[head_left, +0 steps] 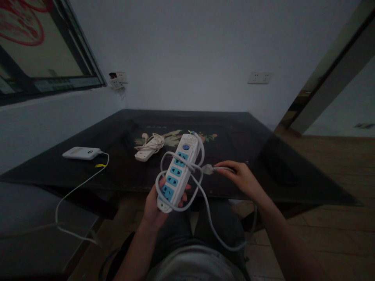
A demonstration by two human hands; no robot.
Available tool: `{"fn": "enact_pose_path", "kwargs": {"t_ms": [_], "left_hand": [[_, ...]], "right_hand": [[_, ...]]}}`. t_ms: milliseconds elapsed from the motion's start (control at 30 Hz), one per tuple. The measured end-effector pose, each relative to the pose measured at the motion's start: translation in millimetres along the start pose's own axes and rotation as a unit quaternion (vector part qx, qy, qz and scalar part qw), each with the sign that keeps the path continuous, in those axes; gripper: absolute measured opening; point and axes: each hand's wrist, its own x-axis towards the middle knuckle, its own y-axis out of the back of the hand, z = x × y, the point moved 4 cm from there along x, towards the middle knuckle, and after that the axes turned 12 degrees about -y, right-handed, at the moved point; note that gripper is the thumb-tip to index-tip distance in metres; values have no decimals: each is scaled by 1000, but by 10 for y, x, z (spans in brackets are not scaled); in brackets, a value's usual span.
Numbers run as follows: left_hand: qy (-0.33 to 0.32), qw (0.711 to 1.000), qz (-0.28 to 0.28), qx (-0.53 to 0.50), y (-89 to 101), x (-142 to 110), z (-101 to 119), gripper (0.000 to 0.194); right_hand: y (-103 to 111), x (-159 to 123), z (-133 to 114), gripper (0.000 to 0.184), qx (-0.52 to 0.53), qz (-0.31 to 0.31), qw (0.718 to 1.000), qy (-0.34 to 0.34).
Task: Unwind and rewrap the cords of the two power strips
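My left hand (154,207) is wrapped round the lower end of a white power strip (179,175) with blue sockets, tilted above the table's near edge. Loose loops of its white cord (208,212) cross over the strip, and a long bend hangs down over my lap. To the right of the strip, my right hand (238,175) pinches the cord just behind the plug (207,169). The plug points left, close to the loops; whether it touches them I cannot tell.
A second white power strip (144,153) wrapped in its cord lies on the dark table (234,132). At the left sits a white power bank (80,153) with a cable (63,199) hanging off the edge. Wall sockets (260,77) are behind the table.
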Motion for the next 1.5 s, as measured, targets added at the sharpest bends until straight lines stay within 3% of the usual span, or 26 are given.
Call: {"fn": "enact_pose_path", "kwargs": {"t_ms": [167, 333, 433, 600, 733, 900, 1033, 1133, 1233, 1333, 1500], "left_hand": [[17, 999, -7, -26, 19, 28, -107, 36], [25, 999, 20, -32, 59, 86, -216, 34], [24, 999, 37, -24, 81, 121, -260, 33], [9, 999, 43, -8, 138, 176, -296, 30], [-12, 999, 42, 22, 203, 203, -342, 30], [-23, 994, 73, 73, 255, 200, -437, 32], [-32, 990, 99, 99, 285, 190, -441, 32], [-37, 988, 97, 111, 288, 189, -418, 34], [-38, 988, 116, 99, 292, 187, -400, 32], [-43, 987, 120, 93, 282, 185, -388, 32], [-42, 986, 87, 132, 273, 182, -389, 33]], "right_hand": [[-164, -4, -27, 17, 69, -51, 996, -26], [-269, 17, 76, 16, 159, -86, 982, -46], [-368, 34, 239, 20, 248, -110, 958, -96], [-585, 33, 437, 30, 385, -185, 893, -142], [-720, 6, 496, 34, 414, -223, 869, -156], [-852, -60, 464, 32, 389, -242, 872, -173], [-800, -97, 393, 36, 372, -153, 907, -125], [-715, -159, 310, 42, 302, -92, 949, -23], [-660, -239, 190, 50, 152, -37, 982, 102], [-670, -292, 77, 35, 36, -7, 982, 188], [-652, -323, 23, 23, -1, 96, 975, 201]]}}
